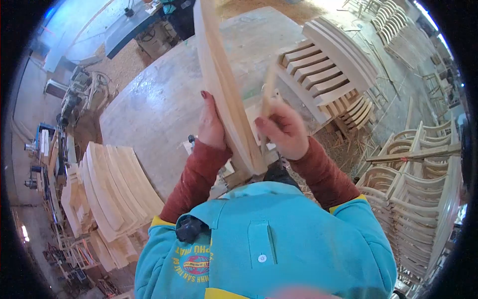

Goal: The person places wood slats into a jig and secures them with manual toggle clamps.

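Note:
A long, pale curved wooden board stands on edge in front of my chest and runs away over the table. My left hand grips its left side, thumb stretched along the wood and the other fingers hidden behind it. To the right of the board, my right hand is closed around a thin wooden stick, blurred at its far end. That stick points upward and lies close alongside the board's near end.
A broad grey table spreads out ahead. Curved wooden slats are stacked at its right, more curved boards at the left. Curved chair frames fill the lower right. Machines line the left, and a person stands beyond the table.

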{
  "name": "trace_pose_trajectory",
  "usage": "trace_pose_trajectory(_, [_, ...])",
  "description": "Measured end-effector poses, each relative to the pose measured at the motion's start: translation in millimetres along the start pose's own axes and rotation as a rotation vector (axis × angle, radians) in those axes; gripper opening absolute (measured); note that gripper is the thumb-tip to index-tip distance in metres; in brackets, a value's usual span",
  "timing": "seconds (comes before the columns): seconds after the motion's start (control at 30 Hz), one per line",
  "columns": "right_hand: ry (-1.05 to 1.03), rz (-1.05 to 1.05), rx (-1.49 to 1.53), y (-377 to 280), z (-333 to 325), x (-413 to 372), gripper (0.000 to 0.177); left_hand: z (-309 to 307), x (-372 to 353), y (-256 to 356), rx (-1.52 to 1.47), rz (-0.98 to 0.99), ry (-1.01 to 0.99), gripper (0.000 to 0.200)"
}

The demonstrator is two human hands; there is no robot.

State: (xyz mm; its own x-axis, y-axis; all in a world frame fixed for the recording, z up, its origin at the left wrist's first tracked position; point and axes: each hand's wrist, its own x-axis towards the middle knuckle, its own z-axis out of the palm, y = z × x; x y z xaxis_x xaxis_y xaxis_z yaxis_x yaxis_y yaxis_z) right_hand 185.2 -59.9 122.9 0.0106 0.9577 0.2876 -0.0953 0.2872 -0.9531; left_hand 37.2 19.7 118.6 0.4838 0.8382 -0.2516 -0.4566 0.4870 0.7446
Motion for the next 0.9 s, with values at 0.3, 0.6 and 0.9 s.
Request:
trace_pose_trajectory(0.3, [-0.893, 0.184, -0.173, -37, -112, -29, 0.030, -32, 10, 36, 0.031, 0.263, 0.239, 0.060])
trace_pose_trajectory(0.6, [-0.093, 0.440, -0.654, -29, -89, -59, 0.054, -86, 61, 73, 0.726, 0.393, 0.170, 0.057])
trace_pose_trajectory(0.9, [0.030, 0.477, -0.733, 49, -46, -86, 0.034, -218, 136, 38, 1.383, -0.092, -0.162, 0.049])
